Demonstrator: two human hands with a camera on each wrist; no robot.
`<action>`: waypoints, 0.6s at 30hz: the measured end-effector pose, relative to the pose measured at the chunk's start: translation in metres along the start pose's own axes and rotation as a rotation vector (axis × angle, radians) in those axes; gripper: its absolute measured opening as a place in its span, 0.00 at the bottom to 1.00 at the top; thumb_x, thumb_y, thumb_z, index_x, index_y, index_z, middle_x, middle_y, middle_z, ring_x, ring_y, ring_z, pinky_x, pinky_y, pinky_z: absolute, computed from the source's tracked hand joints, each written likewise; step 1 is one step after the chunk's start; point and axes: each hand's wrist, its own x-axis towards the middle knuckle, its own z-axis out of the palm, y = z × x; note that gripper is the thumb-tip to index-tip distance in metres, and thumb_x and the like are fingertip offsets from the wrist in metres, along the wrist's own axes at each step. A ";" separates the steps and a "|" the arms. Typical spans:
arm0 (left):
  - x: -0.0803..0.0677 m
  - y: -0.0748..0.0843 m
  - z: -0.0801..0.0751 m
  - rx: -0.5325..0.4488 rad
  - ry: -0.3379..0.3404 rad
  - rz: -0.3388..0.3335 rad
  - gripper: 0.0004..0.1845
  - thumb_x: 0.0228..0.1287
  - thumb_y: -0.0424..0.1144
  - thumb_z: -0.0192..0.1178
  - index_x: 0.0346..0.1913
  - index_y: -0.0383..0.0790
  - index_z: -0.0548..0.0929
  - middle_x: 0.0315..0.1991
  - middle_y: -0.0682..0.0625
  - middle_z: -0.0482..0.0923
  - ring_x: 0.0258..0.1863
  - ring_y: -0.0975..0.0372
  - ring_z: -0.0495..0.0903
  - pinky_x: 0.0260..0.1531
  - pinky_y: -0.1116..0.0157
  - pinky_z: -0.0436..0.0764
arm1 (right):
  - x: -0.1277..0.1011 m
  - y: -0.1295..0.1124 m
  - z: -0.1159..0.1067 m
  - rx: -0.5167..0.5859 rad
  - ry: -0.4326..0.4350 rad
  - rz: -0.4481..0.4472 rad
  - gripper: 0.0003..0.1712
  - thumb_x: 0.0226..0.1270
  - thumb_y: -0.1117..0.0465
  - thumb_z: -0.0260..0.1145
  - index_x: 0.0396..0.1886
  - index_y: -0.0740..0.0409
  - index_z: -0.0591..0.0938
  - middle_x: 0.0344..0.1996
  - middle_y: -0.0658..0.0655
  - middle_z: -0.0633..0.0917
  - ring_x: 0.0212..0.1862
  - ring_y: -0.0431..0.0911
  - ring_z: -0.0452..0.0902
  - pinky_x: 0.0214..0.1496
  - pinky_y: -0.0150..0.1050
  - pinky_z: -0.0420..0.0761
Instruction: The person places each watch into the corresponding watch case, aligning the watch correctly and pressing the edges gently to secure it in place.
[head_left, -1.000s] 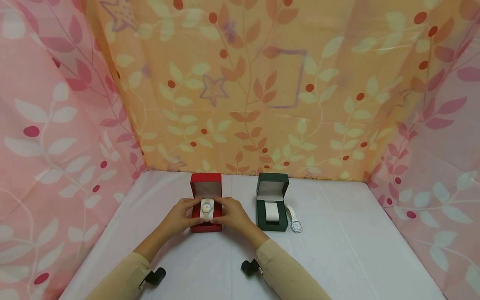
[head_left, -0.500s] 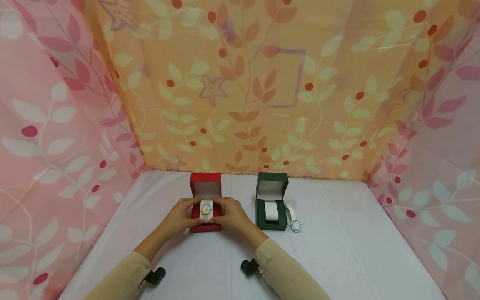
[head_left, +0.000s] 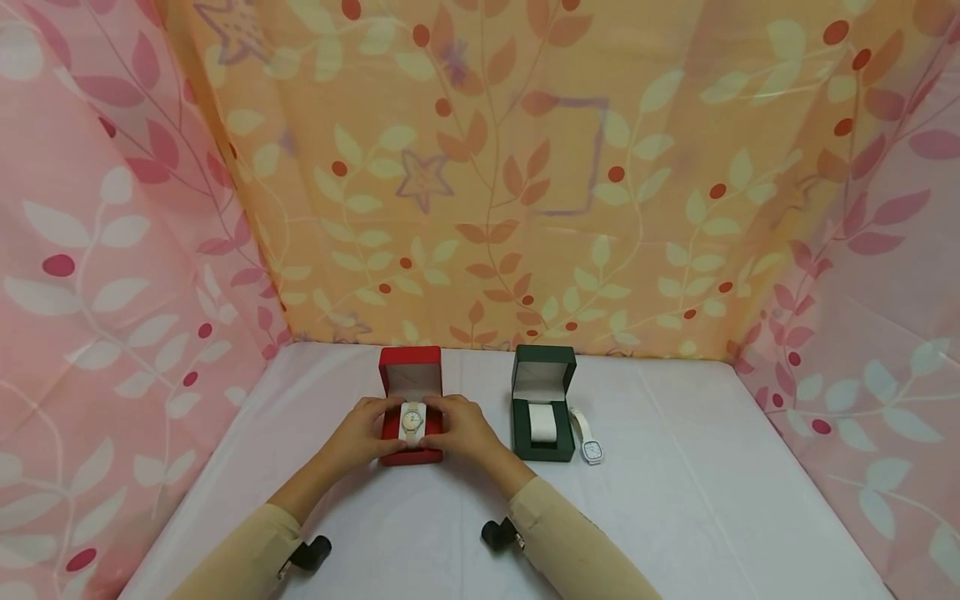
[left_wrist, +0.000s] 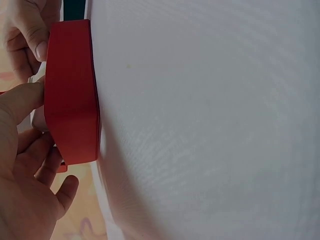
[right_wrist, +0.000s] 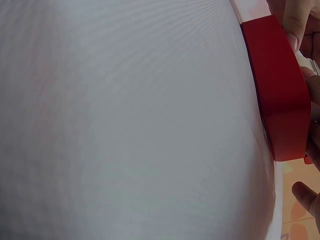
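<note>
While both hands' fingers clasp the red box, leaf-print curtains wall the white table.

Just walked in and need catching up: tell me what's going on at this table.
A person has both hands on an open red watch box: the left hand and the right hand press a gold-faced watch on its cushion. Beside it stands an open green box, its cushion bare, with a white watch lying on the table.
</note>
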 end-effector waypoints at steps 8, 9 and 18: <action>0.001 0.001 0.000 0.009 0.003 0.016 0.38 0.51 0.43 0.81 0.67 0.44 0.79 0.59 0.43 0.78 0.63 0.49 0.73 0.61 0.44 0.78 | 0.000 0.003 0.001 0.027 -0.001 -0.002 0.38 0.56 0.49 0.82 0.67 0.48 0.81 0.58 0.51 0.84 0.62 0.47 0.77 0.64 0.47 0.79; 0.001 0.001 0.000 0.010 0.002 0.014 0.38 0.51 0.43 0.81 0.67 0.44 0.79 0.59 0.43 0.78 0.62 0.49 0.73 0.61 0.44 0.78 | 0.000 0.003 0.001 0.027 0.002 -0.007 0.38 0.55 0.49 0.82 0.67 0.48 0.81 0.58 0.51 0.85 0.62 0.46 0.77 0.64 0.47 0.79; -0.001 0.003 -0.001 0.022 -0.009 0.002 0.38 0.52 0.44 0.80 0.68 0.42 0.78 0.59 0.40 0.77 0.62 0.48 0.72 0.61 0.43 0.77 | -0.002 -0.001 0.000 0.055 0.017 -0.032 0.34 0.55 0.53 0.82 0.63 0.49 0.82 0.59 0.50 0.85 0.62 0.47 0.76 0.67 0.49 0.76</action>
